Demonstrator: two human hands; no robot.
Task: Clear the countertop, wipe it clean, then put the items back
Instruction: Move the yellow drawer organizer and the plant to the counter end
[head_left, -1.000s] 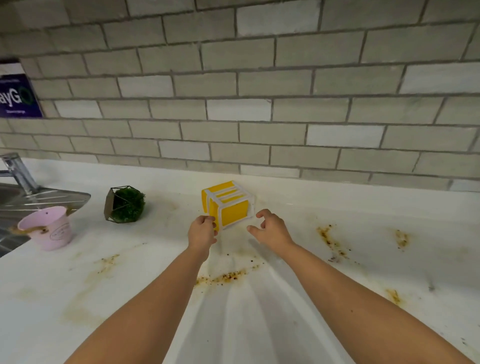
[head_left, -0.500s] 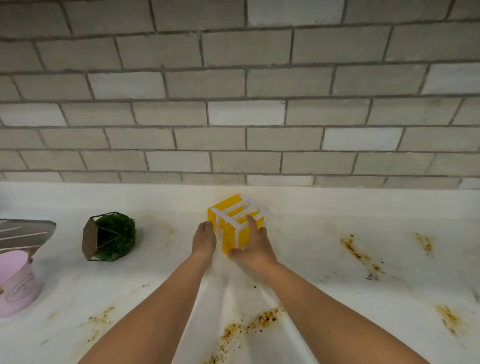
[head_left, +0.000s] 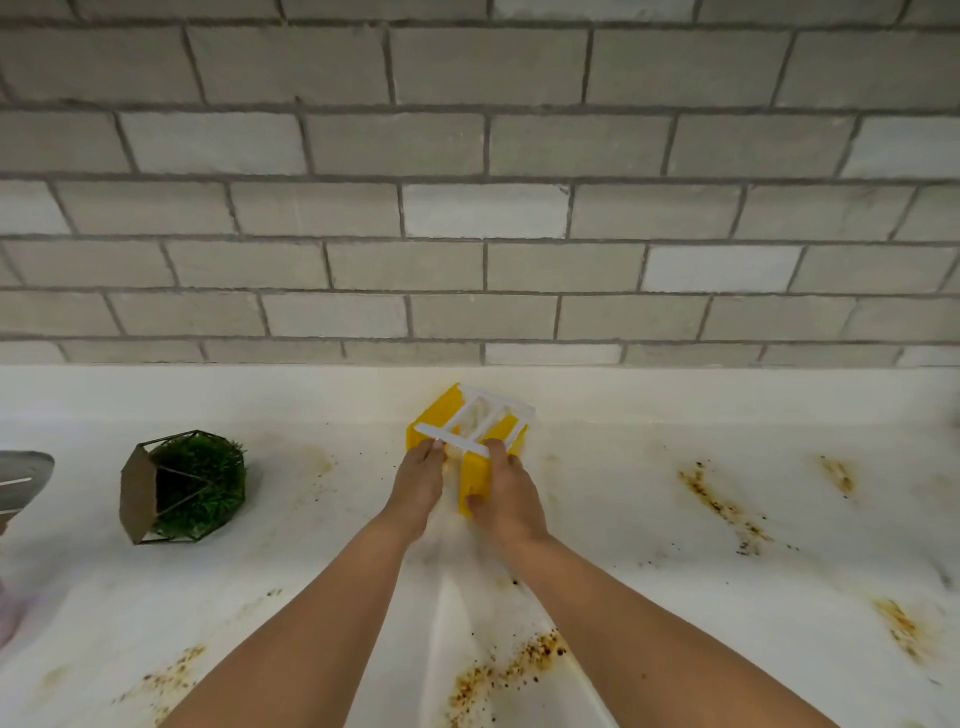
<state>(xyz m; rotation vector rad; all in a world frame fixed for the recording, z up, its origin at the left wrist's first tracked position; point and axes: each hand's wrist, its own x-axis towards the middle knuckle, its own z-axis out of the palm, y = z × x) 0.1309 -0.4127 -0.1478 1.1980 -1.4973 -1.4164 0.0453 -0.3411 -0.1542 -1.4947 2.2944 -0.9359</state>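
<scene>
A yellow box-shaped holder with a white slatted top (head_left: 470, 436) stands on the white countertop (head_left: 623, 519) near the back wall. My left hand (head_left: 421, 480) is against its left side, fingertips touching the white frame. My right hand (head_left: 506, 493) grips its near right corner, thumb on the yellow front face and a finger up at the white rim. Brown crumbly stains (head_left: 722, 506) streak the counter to the right and in front (head_left: 498, 675).
A small green plant in a dark wire geometric pot (head_left: 182, 486) lies to the left. The edge of a metal sink drainer (head_left: 21, 480) shows at far left, with a blurred pink pot at the bottom-left edge. A grey tiled wall (head_left: 467, 208) backs the counter.
Both hands went from hovering beside the yellow holder to closing on its sides. The camera moved closer and rightward, pushing the sink and pink pot almost out of view.
</scene>
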